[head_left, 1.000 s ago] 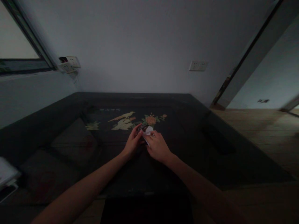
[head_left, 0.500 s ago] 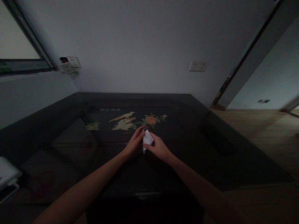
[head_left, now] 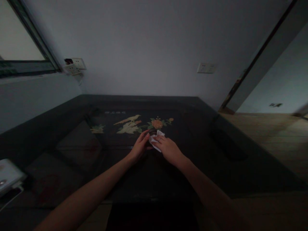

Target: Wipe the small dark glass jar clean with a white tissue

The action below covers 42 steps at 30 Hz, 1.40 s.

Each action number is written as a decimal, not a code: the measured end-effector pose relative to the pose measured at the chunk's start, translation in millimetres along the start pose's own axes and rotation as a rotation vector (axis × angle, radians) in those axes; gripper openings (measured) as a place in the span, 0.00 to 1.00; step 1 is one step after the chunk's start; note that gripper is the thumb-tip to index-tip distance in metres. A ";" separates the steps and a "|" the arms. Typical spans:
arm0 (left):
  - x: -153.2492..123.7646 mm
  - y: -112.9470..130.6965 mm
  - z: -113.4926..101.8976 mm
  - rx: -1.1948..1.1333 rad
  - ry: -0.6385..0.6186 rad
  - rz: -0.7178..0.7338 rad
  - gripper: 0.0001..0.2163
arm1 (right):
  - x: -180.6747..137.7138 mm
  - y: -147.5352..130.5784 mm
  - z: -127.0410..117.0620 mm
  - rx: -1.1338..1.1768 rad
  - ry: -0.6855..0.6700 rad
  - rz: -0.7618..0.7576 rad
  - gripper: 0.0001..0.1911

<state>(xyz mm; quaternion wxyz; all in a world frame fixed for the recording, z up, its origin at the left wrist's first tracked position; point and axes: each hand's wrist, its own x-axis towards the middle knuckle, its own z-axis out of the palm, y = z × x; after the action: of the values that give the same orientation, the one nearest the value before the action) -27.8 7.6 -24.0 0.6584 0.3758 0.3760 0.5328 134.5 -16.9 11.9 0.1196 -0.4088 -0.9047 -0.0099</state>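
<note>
Head view — left hand [head_left: 140,145] curls round a mostly hidden dark object [head_left: 153,131] — right hand [head_left: 168,148] grips white tissue [head_left: 160,132]

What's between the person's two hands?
The head view shows a white tissue between the left hand and the right hand, plus something dark, too dim to name.

Left grip [head_left: 140,143] holds a dark object [head_left: 152,131], right grip [head_left: 169,148] white tissue [head_left: 159,133] (crumpled).
</note>
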 end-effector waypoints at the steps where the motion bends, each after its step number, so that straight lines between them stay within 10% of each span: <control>1: -0.3 0.0 0.2 0.005 0.005 -0.001 0.22 | -0.1 -1.3 0.6 0.002 -0.002 0.001 0.20; 16: -2.2 1.6 1.0 0.138 -0.056 0.043 0.27 | 7.8 -16.0 27.0 1.224 0.091 0.259 0.32; 32: 1.7 -3.4 -2.7 0.035 -0.038 0.036 0.24 | -1.0 4.4 4.2 0.060 -0.033 0.039 0.22; 42: -1.3 -0.9 -2.1 0.107 -0.039 0.034 0.25 | 2.9 -3.5 14.1 0.714 0.024 0.136 0.25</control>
<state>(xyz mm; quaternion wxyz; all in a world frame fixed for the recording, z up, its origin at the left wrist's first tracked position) -29.5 6.5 -25.5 0.6355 0.4273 0.3846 0.5155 127.2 -15.5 -0.8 0.2657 -0.4002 -0.8204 0.3100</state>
